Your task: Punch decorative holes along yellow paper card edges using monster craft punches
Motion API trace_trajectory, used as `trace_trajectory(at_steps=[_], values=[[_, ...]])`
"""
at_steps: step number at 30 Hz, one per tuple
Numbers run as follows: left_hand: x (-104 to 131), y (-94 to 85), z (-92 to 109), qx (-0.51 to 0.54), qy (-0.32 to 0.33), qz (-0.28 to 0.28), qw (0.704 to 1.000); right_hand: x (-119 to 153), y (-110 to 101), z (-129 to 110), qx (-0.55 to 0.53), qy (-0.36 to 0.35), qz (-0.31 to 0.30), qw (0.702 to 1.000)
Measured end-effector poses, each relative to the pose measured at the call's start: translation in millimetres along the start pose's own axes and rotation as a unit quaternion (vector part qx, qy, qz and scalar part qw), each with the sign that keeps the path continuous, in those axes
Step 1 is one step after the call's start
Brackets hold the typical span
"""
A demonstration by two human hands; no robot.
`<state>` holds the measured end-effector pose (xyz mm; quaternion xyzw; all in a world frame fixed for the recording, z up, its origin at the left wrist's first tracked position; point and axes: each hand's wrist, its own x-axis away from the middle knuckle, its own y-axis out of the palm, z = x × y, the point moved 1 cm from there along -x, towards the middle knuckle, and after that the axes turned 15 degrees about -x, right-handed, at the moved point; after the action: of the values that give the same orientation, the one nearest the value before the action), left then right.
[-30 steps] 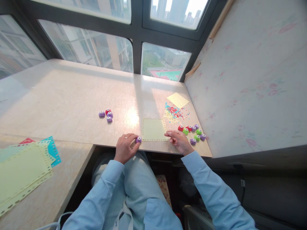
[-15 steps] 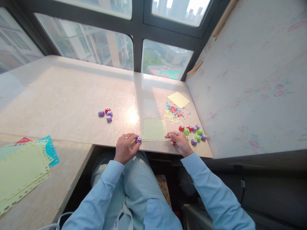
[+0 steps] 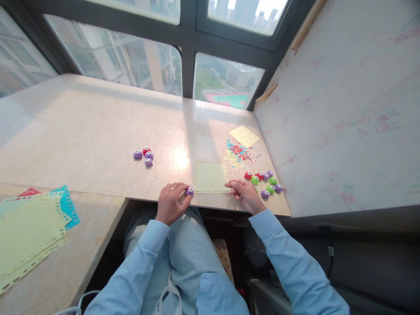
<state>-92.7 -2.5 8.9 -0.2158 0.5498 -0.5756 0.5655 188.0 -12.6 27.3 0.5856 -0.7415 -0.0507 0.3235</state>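
Note:
A pale yellow-green sheet of paper [image 3: 211, 177], with small holes punched along its edges, lies near the front edge of the table. At its lower left corner, my left hand [image 3: 173, 201] grips a small purple craft punch [image 3: 189, 191] between thumb and fingers. My right hand [image 3: 244, 194] has thumb and fingertips pinched at the sheet's right edge, near the lower corner. Just beyond that hand sit several red, green and purple craft punches [image 3: 270, 189], some partly hidden by the fingers.
Red, blue and yellow paper bits [image 3: 238, 153] are scattered behind the sheet, beside a plain yellow paper piece [image 3: 244, 136]. Several more punches [image 3: 148, 155] stand to the left. Punched coloured sheets [image 3: 29, 232] overlap at far left. A papered wall [image 3: 341, 109] bounds the right side.
Both hands keep nearly the same places, with the purple punch still at the sheet's lower left. The view has shifted very slightly.

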Motion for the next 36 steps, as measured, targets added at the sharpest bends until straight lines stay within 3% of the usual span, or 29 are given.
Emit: trace_trajectory(at_steps=[15,29,36], values=[[0.1,0.2,0.0,0.001,0.004,0.010,1.000,-1.0,3.7,-2.1,-0.024,0.010,0.019,0.999],[0.4,0.4,-0.1,-0.004,0.014,0.025,1.000,-3.1,-9.7,0.2,-0.038,0.016,-0.027,0.999],[0.5,0.4,-0.4,0.001,0.015,0.027,1.000,-0.8,-7.5,0.9,-0.057,0.007,0.003,0.998]])
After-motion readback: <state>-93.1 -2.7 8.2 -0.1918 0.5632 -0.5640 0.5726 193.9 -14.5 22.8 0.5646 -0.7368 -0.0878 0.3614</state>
